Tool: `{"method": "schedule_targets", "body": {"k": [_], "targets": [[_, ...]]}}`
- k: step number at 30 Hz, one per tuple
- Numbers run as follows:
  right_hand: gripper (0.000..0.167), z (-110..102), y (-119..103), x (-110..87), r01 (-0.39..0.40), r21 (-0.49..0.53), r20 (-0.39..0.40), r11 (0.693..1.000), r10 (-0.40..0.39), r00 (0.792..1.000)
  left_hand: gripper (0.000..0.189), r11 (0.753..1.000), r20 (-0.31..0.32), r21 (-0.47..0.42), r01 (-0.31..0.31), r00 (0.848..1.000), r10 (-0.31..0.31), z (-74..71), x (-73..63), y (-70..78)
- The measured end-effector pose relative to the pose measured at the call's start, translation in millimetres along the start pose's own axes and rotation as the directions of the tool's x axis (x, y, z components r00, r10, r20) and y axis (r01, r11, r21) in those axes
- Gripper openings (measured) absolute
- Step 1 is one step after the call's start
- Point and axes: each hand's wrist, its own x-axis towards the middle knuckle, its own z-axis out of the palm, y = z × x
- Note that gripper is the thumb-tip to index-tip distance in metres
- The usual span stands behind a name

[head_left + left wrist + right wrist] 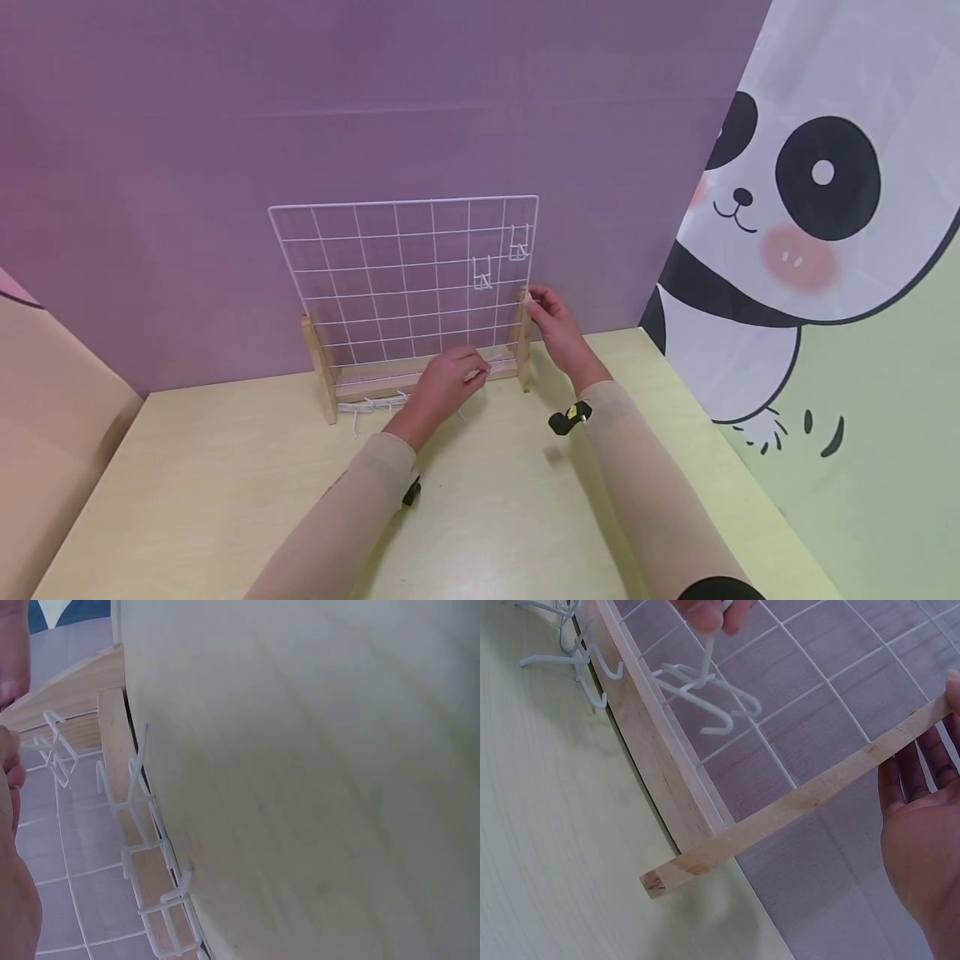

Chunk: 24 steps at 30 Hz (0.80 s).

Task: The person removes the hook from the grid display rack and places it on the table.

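A white wire grid panel [405, 201] stands upright in a wooden base with a post at each side. My left hand [450, 379] is in front of the grid's lower right part and pinches a white wire hook [703, 679] by its stem. The hook's curved prongs point away from the fingertips. At the right wooden post [802, 799], my right hand [558, 329] grips the upper end, thumb on one side and fingers behind. Two similar hooks, an upper one [519, 243] and a lower one [482, 275], hang on the grid's right side.
Several more white hooks [161, 855] lie along the front of the base on the pale wooden table [487, 517]. The left wooden post [320, 367] holds the grid's other side. Behind rises a purple backdrop [397, 100]; a panda picture [750, 333] covers the right wall.
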Motion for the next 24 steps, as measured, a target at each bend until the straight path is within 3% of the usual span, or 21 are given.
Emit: {"method": "schedule_targets", "body": {"k": [14, 24], "targets": [[0.030, 1.0, -1.0, -1.1, 0.006, 0.010, -0.002, 1.000, -0.006, 1.000, 0.006, 0.998, 0.146, 0.014, 0.064, 0.987, -0.065, 2.5, -1.2, -1.8], [0.028, 1.7, -1.9, -1.6, 0.012, 0.010, -0.002, 1.000, -0.012, 1.000, 0.007, 0.993, 0.204, -0.013, 0.114, 0.973, -0.108, 3.7, -2.2, -3.2]]}}
